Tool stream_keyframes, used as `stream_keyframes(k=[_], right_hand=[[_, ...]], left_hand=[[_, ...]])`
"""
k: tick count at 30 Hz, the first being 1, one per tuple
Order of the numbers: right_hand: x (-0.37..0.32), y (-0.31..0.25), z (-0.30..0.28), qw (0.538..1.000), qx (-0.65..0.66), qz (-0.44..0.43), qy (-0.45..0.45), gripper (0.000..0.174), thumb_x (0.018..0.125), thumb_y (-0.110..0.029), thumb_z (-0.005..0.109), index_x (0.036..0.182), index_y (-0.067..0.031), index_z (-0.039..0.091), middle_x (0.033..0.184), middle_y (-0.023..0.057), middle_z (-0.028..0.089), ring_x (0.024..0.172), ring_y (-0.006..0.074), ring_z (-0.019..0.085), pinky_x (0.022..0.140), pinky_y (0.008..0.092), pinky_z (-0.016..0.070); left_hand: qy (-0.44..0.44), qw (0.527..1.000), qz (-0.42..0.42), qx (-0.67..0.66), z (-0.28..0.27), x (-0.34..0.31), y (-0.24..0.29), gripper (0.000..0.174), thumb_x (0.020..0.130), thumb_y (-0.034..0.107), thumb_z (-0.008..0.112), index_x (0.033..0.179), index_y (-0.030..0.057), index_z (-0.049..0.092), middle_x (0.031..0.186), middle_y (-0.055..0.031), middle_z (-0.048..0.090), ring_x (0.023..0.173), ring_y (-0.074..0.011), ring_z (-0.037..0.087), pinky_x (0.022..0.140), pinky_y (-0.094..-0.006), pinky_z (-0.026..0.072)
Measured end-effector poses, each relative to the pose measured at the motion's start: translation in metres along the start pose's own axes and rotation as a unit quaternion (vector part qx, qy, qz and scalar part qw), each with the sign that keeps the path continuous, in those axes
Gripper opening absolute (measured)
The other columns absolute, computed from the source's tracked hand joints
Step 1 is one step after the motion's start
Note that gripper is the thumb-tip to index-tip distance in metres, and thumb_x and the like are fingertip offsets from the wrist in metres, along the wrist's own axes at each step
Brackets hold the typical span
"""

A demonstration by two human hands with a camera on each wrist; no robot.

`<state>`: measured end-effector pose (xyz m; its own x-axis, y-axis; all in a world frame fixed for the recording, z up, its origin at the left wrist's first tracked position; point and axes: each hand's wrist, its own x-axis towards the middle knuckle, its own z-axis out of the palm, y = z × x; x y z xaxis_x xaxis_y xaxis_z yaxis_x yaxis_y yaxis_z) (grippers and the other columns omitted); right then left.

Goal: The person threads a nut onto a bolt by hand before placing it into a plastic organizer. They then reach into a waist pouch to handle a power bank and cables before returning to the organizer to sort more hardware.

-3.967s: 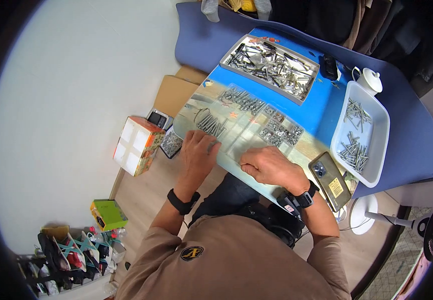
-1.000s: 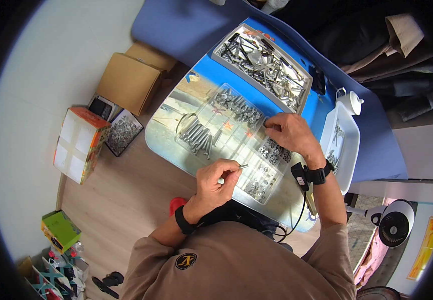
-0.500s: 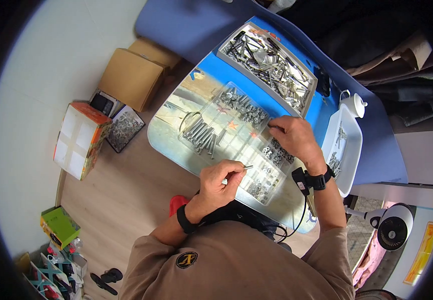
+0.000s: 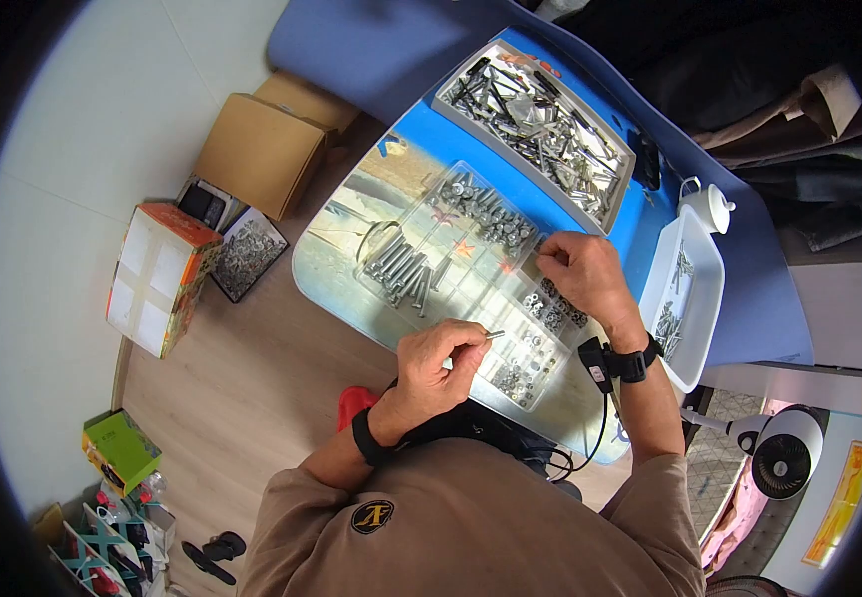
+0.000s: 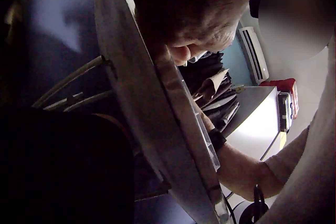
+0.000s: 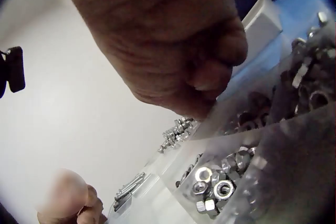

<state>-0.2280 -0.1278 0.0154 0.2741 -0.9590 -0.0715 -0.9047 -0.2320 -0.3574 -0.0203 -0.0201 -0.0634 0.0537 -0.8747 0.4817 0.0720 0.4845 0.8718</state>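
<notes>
Beside the table's near edge, my left hand [image 4: 441, 366] pinches a short metal bolt [image 4: 495, 334], its shank sticking out past the fingertips. In the left wrist view that hand [image 5: 191, 11] is dark and hides the bolt. My right hand [image 4: 588, 274] reaches down with bent fingers at the back compartments of a clear plastic organizer [image 4: 466, 284]. Its fingertips are hidden, so I cannot tell whether they hold anything. Nuts [image 6: 223, 188] fill a compartment just below that hand in the right wrist view. Long bolts [image 4: 399, 269] and shorter bolts [image 4: 491, 214] lie in the organizer's left part.
A shallow grey box [image 4: 605, 221] of mixed screws stands at the back of the table. To the right are a white tub [image 4: 705, 328] with screws and a white lidded pot [image 4: 712, 209]. Cartons [image 4: 262, 154] stand on the floor at left.
Over four seconds, my left hand moved right from the long bolts and now holds a bolt. My right hand went from the near edge to the organizer's back compartments. Both are nearly still lately.
</notes>
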Motion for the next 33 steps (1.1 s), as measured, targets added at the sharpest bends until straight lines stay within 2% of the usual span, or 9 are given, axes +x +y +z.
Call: stream_keyframes(k=[4,8,10,13,17,19,22,32,33], right_hand=[[-0.001,0.007,0.003,0.994,0.095,0.048,0.001,0.011,0.082,-0.01,0.073,0.086,0.0005,0.072,0.074,0.0067,0.07,0.063,0.0148,0.062,0.06,0.0311,0.0492],[-0.002,0.019,0.006,0.985,0.172,0.033,0.007,0.006,0.086,-0.007,0.069,0.087,-0.0015,0.071,0.074,0.0073,0.07,0.06,0.0145,0.063,0.058,0.0306,0.0499],[-0.005,0.018,0.006,0.921,0.368,0.122,-0.039,0.008,0.093,-0.006,0.066,0.088,-0.0005,0.067,0.077,0.005,0.068,0.058,0.0083,0.058,0.054,0.0256,0.0472],[-0.019,0.009,0.005,0.869,0.483,0.106,-0.038,0.006,0.095,-0.005,0.065,0.091,-0.0006,0.065,0.08,0.0063,0.069,0.057,0.007,0.058,0.052,0.0227,0.0458],[-0.039,-0.005,0.018,0.843,0.531,0.084,-0.025,0.006,0.091,-0.003,0.068,0.087,-0.0002,0.064,0.082,0.0098,0.07,0.055,0.0095,0.059,0.051,0.023,0.0468],[-0.049,-0.014,0.024,0.815,0.574,0.075,-0.021,0.006,0.089,0.0,0.068,0.085,0.0005,0.064,0.083,0.0123,0.07,0.056,0.0103,0.06,0.053,0.0241,0.0484],[-0.058,-0.028,0.036,0.81,0.583,0.063,-0.012,0.006,0.086,0.004,0.069,0.084,0.0007,0.064,0.084,0.0136,0.07,0.057,0.0113,0.061,0.054,0.0251,0.0497],[-0.059,-0.046,0.051,0.797,0.602,0.015,0.047,0.004,0.089,0.006,0.068,0.091,0.0034,0.066,0.085,0.01,0.069,0.069,0.0125,0.065,0.063,0.0257,0.0532],[-0.059,-0.048,0.052,0.806,0.589,0.01,0.054,0.004,0.089,0.006,0.069,0.091,0.0036,0.066,0.087,0.0104,0.069,0.07,0.0129,0.066,0.063,0.0261,0.0533]], left_hand=[[-0.002,1.0,-0.006,0.0,0.0,-0.001,-0.001,0.016,0.085,-0.006,0.07,0.096,0.0018,0.062,0.084,-0.0108,0.07,0.062,-0.014,0.065,0.055,-0.0249,0.051],[0.004,1.0,-0.019,-0.003,0.0,-0.006,-0.003,0.015,0.089,-0.002,0.069,0.101,0.0009,0.063,0.088,-0.0128,0.072,0.067,-0.0161,0.069,0.058,-0.0261,0.0536],[0.027,0.999,-0.028,-0.013,0.002,-0.008,-0.003,0.016,0.098,0.006,0.063,0.11,-0.0032,0.061,0.095,-0.0155,0.074,0.068,-0.0128,0.068,0.056,-0.0238,0.0523],[0.016,0.999,-0.03,-0.016,0.002,-0.006,-0.002,0.021,0.102,0.01,0.058,0.117,-0.0045,0.059,0.098,-0.016,0.074,0.07,-0.0124,0.069,0.056,-0.023,0.0519],[-0.015,0.999,-0.042,0.012,-0.002,-0.004,0.001,0.019,0.103,0.011,0.055,0.113,-0.0046,0.058,0.099,-0.016,0.074,0.074,-0.0127,0.071,0.056,-0.022,0.0513],[-0.007,0.995,-0.097,-0.007,0.0,-0.004,0.003,0.011,0.101,0.008,0.057,0.107,-0.0017,0.059,0.097,-0.0161,0.072,0.081,-0.0222,0.076,0.066,-0.0298,0.0581],[-0.013,0.998,-0.057,0.016,0.002,-0.001,0.001,0.016,0.103,0.013,0.055,0.106,-0.0029,0.057,0.094,-0.0148,0.074,0.076,-0.0156,0.073,0.058,-0.0253,0.0534],[-0.033,0.997,-0.068,0.028,0.001,-0.003,-0.002,0.011,0.097,0.006,0.062,0.105,-0.0009,0.059,0.085,-0.0122,0.072,0.073,-0.0152,0.072,0.061,-0.0272,0.0561],[-0.02,0.998,-0.054,0.019,0.002,-0.003,-0.002,0.011,0.095,0.005,0.064,0.104,0.0008,0.06,0.08,-0.0106,0.069,0.064,-0.0138,0.067,0.056,-0.0271,0.0522]])
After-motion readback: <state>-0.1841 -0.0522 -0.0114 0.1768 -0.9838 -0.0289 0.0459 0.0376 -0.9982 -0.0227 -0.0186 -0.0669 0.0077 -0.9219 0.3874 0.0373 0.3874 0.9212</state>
